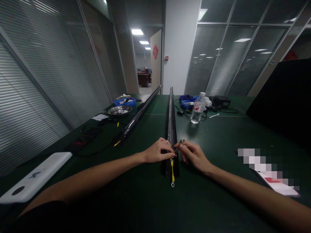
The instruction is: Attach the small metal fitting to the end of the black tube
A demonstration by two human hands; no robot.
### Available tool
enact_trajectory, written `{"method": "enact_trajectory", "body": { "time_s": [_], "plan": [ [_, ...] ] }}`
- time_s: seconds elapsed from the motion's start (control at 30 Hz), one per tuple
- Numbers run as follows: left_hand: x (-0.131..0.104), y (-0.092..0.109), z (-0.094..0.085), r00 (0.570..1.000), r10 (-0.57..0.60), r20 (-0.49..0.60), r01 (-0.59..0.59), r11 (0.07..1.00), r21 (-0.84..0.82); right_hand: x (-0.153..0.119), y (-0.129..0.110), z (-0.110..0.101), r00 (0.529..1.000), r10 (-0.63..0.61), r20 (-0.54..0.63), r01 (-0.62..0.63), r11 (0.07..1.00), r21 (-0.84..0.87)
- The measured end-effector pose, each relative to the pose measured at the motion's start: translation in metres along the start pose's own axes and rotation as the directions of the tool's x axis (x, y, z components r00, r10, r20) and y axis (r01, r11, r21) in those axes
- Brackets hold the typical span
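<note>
A long dark rail (171, 123) runs away from me down the middle of the green table (145, 200). Near its close end, my left hand (159, 150) rests with thumb and fingers pinched together over the rail; what they hold is too small to name. My right hand (194, 156) closes on a small metal tool (179, 144), whose lower end points at the rail beside my left fingertips. Just below the hands, a yellow wire (172, 171) with a ring terminal sticks out of the rail's end.
Left of centre lies a second long rail (138, 118). Farther left are a metal bowl (120, 111), a blue tray (125, 102) and a white device (36, 178). To the right stand a water bottle (198, 108), blue bins (187, 104) and a dark screen (284, 100).
</note>
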State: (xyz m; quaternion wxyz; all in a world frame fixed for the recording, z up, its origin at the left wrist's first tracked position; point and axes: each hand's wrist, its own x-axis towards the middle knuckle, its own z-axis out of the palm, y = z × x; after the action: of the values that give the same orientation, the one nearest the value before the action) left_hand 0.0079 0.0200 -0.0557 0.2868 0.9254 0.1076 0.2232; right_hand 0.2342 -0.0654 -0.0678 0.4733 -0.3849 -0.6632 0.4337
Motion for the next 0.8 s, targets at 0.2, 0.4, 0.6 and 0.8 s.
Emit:
{"method": "enact_trajectory", "body": {
  "time_s": [0.2,0.4,0.6,0.8],
  "plan": [
    [-0.0003,-0.0014,0.0003,0.999,-0.033,0.013,0.033,0.999,0.014,-0.0016,0.0036,0.0019,0.999,0.011,-0.045,-0.009,1.0,0.029],
    [-0.0002,0.0001,0.0004,1.0,-0.006,0.014,0.005,1.0,0.022,-0.0003,0.0002,0.002,1.0,-0.004,-0.03,0.005,1.0,0.016],
    [0.0,0.0,0.0001,1.0,0.009,0.017,-0.009,1.0,0.029,-0.0005,-0.0044,0.0023,1.0,-0.011,-0.023,0.011,1.0,0.004],
    [0.0004,0.0003,-0.0008,0.999,-0.02,0.043,0.019,0.999,0.028,-0.0015,0.001,0.0021,0.998,-0.004,-0.062,0.004,1.0,-0.003]
  ]
}}
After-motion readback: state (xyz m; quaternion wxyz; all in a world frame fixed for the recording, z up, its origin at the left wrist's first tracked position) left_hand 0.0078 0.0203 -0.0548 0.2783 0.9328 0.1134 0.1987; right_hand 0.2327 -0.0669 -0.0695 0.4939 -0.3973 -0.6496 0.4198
